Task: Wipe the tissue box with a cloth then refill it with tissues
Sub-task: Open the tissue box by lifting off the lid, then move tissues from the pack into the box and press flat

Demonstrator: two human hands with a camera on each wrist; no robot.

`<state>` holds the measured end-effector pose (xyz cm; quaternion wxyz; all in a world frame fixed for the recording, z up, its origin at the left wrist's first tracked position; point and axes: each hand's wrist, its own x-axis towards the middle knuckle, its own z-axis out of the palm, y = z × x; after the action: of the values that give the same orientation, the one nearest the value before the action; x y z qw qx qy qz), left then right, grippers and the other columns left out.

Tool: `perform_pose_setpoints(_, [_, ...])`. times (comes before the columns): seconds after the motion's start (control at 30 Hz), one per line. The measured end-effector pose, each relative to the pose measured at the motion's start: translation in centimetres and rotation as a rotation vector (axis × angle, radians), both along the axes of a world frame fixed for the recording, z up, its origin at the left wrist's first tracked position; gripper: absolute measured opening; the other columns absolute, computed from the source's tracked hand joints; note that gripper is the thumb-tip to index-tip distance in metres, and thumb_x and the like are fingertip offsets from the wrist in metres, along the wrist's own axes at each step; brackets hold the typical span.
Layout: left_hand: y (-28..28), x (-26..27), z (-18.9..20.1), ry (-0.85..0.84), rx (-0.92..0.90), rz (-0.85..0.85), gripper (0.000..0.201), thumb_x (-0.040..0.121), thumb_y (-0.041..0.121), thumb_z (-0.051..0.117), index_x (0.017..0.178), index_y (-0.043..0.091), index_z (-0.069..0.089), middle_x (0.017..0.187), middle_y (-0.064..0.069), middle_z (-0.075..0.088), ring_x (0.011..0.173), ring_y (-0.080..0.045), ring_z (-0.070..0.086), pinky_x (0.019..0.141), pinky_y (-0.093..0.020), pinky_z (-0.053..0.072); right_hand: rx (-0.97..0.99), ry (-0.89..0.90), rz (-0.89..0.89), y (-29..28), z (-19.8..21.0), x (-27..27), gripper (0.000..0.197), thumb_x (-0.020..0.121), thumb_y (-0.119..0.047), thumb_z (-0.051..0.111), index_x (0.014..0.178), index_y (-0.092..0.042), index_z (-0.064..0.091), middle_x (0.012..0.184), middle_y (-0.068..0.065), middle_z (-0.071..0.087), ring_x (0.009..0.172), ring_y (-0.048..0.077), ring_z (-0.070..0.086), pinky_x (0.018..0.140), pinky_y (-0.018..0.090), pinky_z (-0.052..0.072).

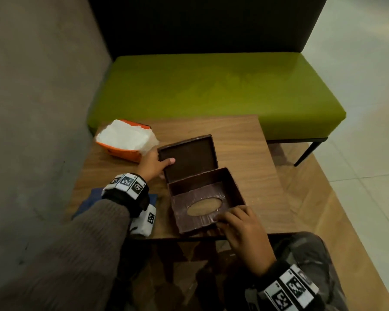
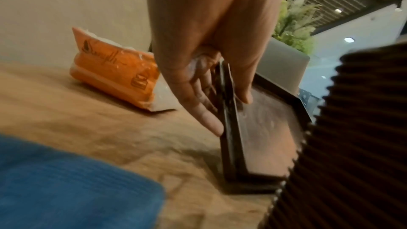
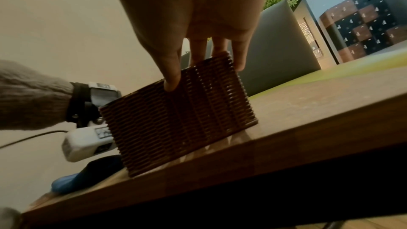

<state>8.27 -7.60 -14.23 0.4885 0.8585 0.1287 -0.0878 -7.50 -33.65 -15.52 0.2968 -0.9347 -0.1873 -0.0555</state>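
Observation:
A brown woven tissue box (image 1: 231, 187) lies open on the wooden table (image 1: 245, 142), its oval slot facing down. Its flat lid (image 1: 189, 156) is swung back and tilted up. My left hand (image 1: 166, 169) pinches the lid's left edge (image 2: 264, 128), thumb inside and fingers outside. My right hand (image 1: 225, 217) grips the box's near right corner, thumb on the woven outer wall (image 3: 180, 111) and fingers over the rim. An opened orange pack of white tissues (image 1: 124, 138) lies at the table's far left. A blue cloth (image 1: 94, 194) lies under my left forearm.
A green bench (image 1: 211, 90) with a dark backrest stands just beyond the table. A grey wall (image 1: 32, 108) runs close along the left. The table's near edge (image 3: 286, 145) is right below the box. Bare tabletop shows to the right of the box.

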Motion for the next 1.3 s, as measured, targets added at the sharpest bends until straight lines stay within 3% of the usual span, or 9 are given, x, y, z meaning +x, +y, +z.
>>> perform_pose_setpoints(0.2, [-0.7, 1.1, 0.2, -0.009, -0.024, 0.05, 0.039, 0.086, 0.014, 0.066, 0.12, 0.006, 0.049, 0.082, -0.002, 0.05, 0.085, -0.022, 0.054, 0.059, -0.033, 0.052, 0.012, -0.058, -0.02, -0.3, -0.2, 0.6, 0.024, 0.088, -0.037, 0.049, 0.093, -0.026, 0.069, 0.089, -0.012, 0.064, 0.09, 0.01, 0.047, 0.073, 0.021, 0.044])
perform_pose_setpoints(0.33, [2.0, 2.3, 3.1, -0.225, 0.374, 0.005, 0.012, 0.086, 0.015, 0.063, 0.097, 0.01, 0.063, 0.084, -0.009, 0.065, 0.081, -0.027, 0.061, 0.07, -0.036, 0.051, 0.045, -0.035, -0.041, -0.1, -0.3, 1.6, 0.027, 0.086, -0.037, 0.049, 0.092, -0.024, 0.072, 0.09, -0.009, 0.066, 0.089, 0.013, 0.05, 0.071, 0.028, 0.05])
perform_pose_setpoints(0.4, [4.2, 3.6, 4.4, -0.28, 0.603, -0.029, 0.014, 0.086, 0.008, 0.053, 0.092, 0.014, 0.065, 0.091, -0.012, 0.067, 0.088, -0.031, 0.061, 0.072, -0.035, 0.045, 0.041, -0.026, -0.061, -0.1, -0.3, 2.1, 0.02, 0.087, -0.034, 0.056, 0.093, -0.024, 0.072, 0.09, -0.009, 0.066, 0.089, 0.015, 0.052, 0.071, 0.031, 0.051])
perform_pose_setpoints(0.47, [6.8, 4.9, 5.4, -0.211, 0.805, -0.116, 0.023, 0.086, 0.004, 0.049, 0.089, 0.018, 0.066, 0.096, -0.01, 0.064, 0.093, -0.032, 0.059, 0.072, -0.034, 0.044, 0.043, -0.013, -0.082, 0.1, -0.4, 2.4, 0.01, 0.085, -0.025, 0.067, 0.094, -0.024, 0.072, 0.091, -0.008, 0.066, 0.09, 0.016, 0.052, 0.072, 0.032, 0.051])
perform_pose_setpoints(0.57, [10.6, 6.1, 6.4, -0.056, 0.959, -0.434, 0.02, 0.081, 0.003, 0.06, 0.093, 0.019, 0.063, 0.091, -0.002, 0.056, 0.101, -0.026, 0.052, 0.082, -0.04, 0.046, 0.049, -0.02, -0.1, 0.2, -0.4, 3.0, 0.012, 0.082, -0.021, 0.073, 0.093, -0.024, 0.071, 0.091, -0.007, 0.065, 0.09, 0.017, 0.052, 0.071, 0.031, 0.05])
perform_pose_setpoints(0.77, [12.1, 4.8, 6.0, -0.157, 1.106, -0.717, 0.035, 0.076, 0.018, 0.072, 0.108, 0.015, 0.057, 0.106, -0.004, 0.058, 0.104, -0.024, 0.049, 0.081, -0.035, 0.041, 0.085, -0.043, -0.114, 0.8, -0.4, 3.3, 0.021, 0.086, -0.035, 0.055, 0.092, -0.023, 0.072, 0.089, -0.008, 0.065, 0.088, 0.011, 0.048, 0.071, 0.029, 0.048])
perform_pose_setpoints(0.83, [12.1, 4.7, 5.6, -0.169, 1.154, -0.744, 0.032, 0.082, 0.022, 0.066, 0.111, 0.017, 0.056, 0.111, -0.003, 0.059, 0.108, -0.023, 0.048, 0.085, -0.038, 0.042, 0.078, -0.038, -0.124, 1.0, -0.5, 3.3, 0.009, 0.085, -0.024, 0.067, 0.093, -0.023, 0.072, 0.089, -0.008, 0.066, 0.089, 0.01, 0.047, 0.071, 0.027, 0.047])
perform_pose_setpoints(0.97, [12.3, 4.7, 5.3, -0.076, 1.266, -0.824, 0.037, 0.086, 0.034, 0.059, 0.121, 0.025, 0.05, 0.124, 0.002, 0.052, 0.119, -0.02, 0.043, 0.095, -0.039, 0.04, 0.053, -0.021, -0.156, 1.1, -0.4, 3.3, 0.021, 0.074, -0.013, 0.08, 0.091, -0.021, 0.073, 0.088, -0.007, 0.066, 0.09, 0.007, 0.045, 0.07, 0.024, 0.043])
perform_pose_setpoints(1.3, [11.5, 5.3, 3.6, -0.152, 1.23, -0.695, 0.029, 0.087, 0.024, 0.056, 0.116, 0.021, 0.055, 0.121, 0.0, 0.058, 0.112, -0.022, 0.051, 0.089, -0.035, 0.037, 0.028, -0.027, -0.158, 1.2, -0.7, 3.3, 0.012, 0.082, -0.019, 0.074, 0.093, -0.023, 0.073, 0.09, -0.007, 0.066, 0.091, 0.009, 0.047, 0.072, 0.025, 0.045])
